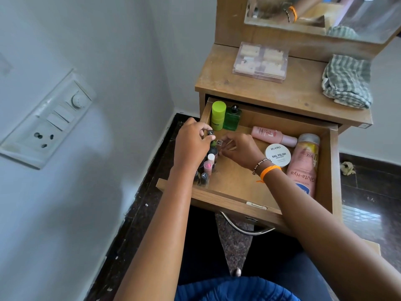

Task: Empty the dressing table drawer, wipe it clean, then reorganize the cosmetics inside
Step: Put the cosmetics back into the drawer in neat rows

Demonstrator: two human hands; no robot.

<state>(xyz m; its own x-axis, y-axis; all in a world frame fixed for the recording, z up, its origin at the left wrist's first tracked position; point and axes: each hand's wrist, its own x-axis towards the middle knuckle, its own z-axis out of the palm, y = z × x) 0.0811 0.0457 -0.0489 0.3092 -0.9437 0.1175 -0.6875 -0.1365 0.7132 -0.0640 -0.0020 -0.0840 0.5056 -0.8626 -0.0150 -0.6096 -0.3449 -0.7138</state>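
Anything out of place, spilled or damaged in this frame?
Little stands out. A crumpled scrap lies on the dark floor right of the dressing table. In the drawer, the pink lotion bottle and pink spray bottle lie flat, seemingly on purpose. No spills visible.

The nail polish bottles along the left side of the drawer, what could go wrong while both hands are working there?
The small bottles stand packed close along the drawer's left wall, so the left hand, gripping a black-capped bottle, could topple its neighbours. The right hand works right beside it, so the two may bump. A knocked glass bottle might crack or leak.
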